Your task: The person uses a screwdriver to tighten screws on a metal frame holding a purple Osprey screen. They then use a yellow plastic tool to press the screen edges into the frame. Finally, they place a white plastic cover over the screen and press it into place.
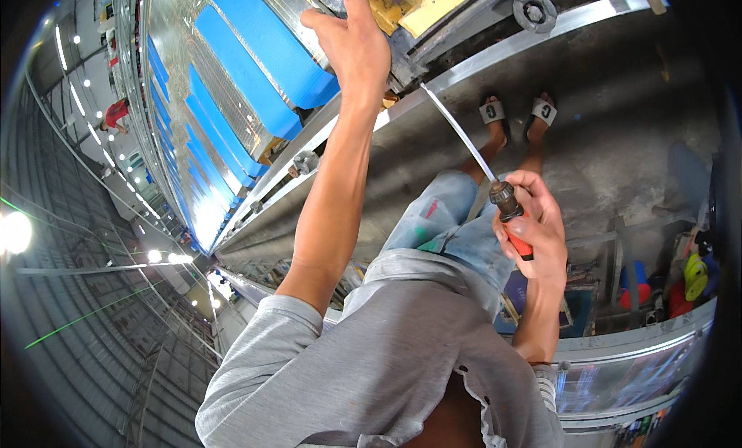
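Observation:
My right hand (543, 233) is closed around the red and black handle of a screwdriver (464, 135) in front of my thighs. Its long thin metal shaft points up and to the left, and the tip is near the metal edge rail (456, 71) of a long bench. My left arm reaches over the bench. At its end my left hand (354, 50) has thumb and forefinger apart, with nothing visible between them; its other fingers are mostly hidden. Close beside this hand lie bright blue panels (270, 50) in a row, with shiny strips between them.
Yellow blocks (437, 7) lie at the bench's far end, near a round metal fitting (535, 11) on the rail. My sandalled feet (492, 112) stand on the concrete floor. At right are a rack (622, 255) and colourful items (693, 276). A person in red (116, 114) is far left.

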Demonstrator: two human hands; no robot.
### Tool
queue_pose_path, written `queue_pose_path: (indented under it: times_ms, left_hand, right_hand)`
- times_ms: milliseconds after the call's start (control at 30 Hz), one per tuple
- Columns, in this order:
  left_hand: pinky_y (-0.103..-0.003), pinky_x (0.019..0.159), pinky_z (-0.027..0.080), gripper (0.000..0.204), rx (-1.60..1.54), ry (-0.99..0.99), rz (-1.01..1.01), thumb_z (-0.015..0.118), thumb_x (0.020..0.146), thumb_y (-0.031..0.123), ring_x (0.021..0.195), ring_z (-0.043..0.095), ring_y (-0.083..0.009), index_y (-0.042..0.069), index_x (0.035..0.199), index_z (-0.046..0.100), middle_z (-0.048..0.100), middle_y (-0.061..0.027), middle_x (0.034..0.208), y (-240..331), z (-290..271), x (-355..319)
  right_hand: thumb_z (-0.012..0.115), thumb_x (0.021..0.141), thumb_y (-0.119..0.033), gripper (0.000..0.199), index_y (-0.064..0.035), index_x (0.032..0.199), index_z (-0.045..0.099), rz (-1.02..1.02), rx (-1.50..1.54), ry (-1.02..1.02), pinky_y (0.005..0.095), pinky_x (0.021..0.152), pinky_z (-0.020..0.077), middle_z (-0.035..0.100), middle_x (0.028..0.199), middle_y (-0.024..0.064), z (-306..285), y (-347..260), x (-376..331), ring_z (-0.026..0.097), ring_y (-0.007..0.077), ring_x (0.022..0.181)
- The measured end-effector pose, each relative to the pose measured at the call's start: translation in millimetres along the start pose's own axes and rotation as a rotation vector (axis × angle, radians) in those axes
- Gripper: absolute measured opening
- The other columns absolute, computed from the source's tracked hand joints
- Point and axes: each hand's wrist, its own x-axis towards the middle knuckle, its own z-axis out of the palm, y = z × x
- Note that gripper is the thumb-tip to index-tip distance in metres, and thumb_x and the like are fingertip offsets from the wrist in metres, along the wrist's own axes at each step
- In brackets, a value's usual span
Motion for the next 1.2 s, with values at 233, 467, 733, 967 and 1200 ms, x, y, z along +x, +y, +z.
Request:
queue_pose_path:
  times_ms: [233,467,733,967,1200]
  left_hand:
    - [-0.036,0.093,0.042,0.067,0.012,0.070,0.034,0.059,0.096,0.038,0.104,0.047,-0.0247,-0.018,0.122,0.035,0.050,-0.0215,0.107,-5.5,0.9,6.4]
    - [-0.038,0.092,0.042,0.071,0.052,0.047,-0.007,0.058,0.096,0.039,0.100,0.049,-0.0274,-0.021,0.125,0.033,0.052,-0.0233,0.102,-14.9,3.0,8.7]
    - [-0.040,0.093,0.042,0.076,0.089,-0.020,-0.143,0.059,0.096,0.044,0.103,0.053,-0.0315,-0.020,0.130,0.036,0.057,-0.0271,0.109,21.2,-9.3,-0.3]
    - [-0.043,0.093,0.045,0.086,0.386,-0.032,0.343,0.082,0.081,0.048,0.107,0.058,-0.0326,-0.009,0.137,0.051,0.063,-0.0233,0.116,0.9,-55.4,-79.2]
    - [-0.048,0.096,0.042,0.078,0.396,-0.081,0.447,0.083,0.081,0.026,0.112,0.056,-0.0377,-0.010,0.140,0.046,0.064,-0.0202,0.114,-5.7,-55.2,-91.4]
  right_hand:
    - [0.066,0.088,0.003,0.045,0.0065,0.132,0.057,-0.069,-0.365,0.096,0.0217,0.048,0.0466,0.071,0.093,0.0182,11.9,3.5,0.0,0.064,0.0130,0.062]
    - [0.050,0.101,-0.020,0.043,0.0105,0.131,0.054,0.230,0.289,-0.160,0.0262,0.032,0.0389,0.062,0.088,0.0275,-11.6,8.2,20.7,0.055,0.0203,0.044]
    - [0.051,0.098,-0.019,0.044,0.0127,0.129,0.053,0.257,0.371,-0.231,0.0265,0.032,0.0375,0.061,0.081,0.0246,-18.0,15.4,14.6,0.049,0.0174,0.039]
    - [0.058,0.092,-0.018,0.047,0.0125,0.128,0.053,0.030,0.168,-0.059,0.0263,0.031,0.0379,0.061,0.076,0.0249,-53.1,-5.7,-74.0,0.049,0.0177,0.038]
    - [0.064,0.091,-0.018,0.051,0.0135,0.127,0.048,-0.138,0.051,-0.113,0.0257,0.032,0.0411,0.061,0.077,0.0230,-20.8,-44.5,-93.4,0.049,0.0180,0.037]
